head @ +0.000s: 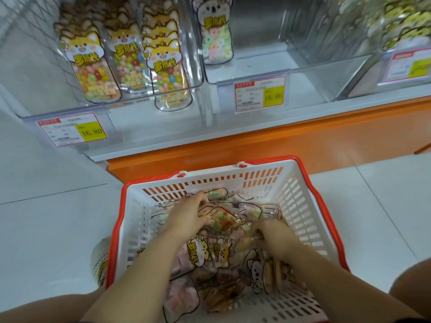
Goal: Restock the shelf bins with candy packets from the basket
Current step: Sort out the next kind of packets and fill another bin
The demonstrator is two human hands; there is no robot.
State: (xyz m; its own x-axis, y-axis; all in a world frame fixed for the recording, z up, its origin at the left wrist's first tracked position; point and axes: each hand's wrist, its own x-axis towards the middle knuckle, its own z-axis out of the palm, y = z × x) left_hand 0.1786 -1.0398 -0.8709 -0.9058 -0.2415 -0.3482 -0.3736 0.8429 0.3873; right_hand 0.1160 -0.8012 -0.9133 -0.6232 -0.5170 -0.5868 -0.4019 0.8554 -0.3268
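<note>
Head view: left hand (186, 214), grip around a jellybean packet (224, 216) in the basket (300, 206); right hand (271, 233), grip unclear among packets (210, 250).

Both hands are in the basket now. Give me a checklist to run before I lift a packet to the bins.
1. Left hand grips the jelly-bean packet: cannot tell; fingers lie over its edge.
2. Right hand holds a packet: cannot tell; fingertips hidden among packets.
3. Basket stocked: ok; many packets inside.
4. Middle bin has room: ok; only one ring-candy packet inside.
5. Left bin has room: not ok; jelly-bean rows reach its front.
</note>
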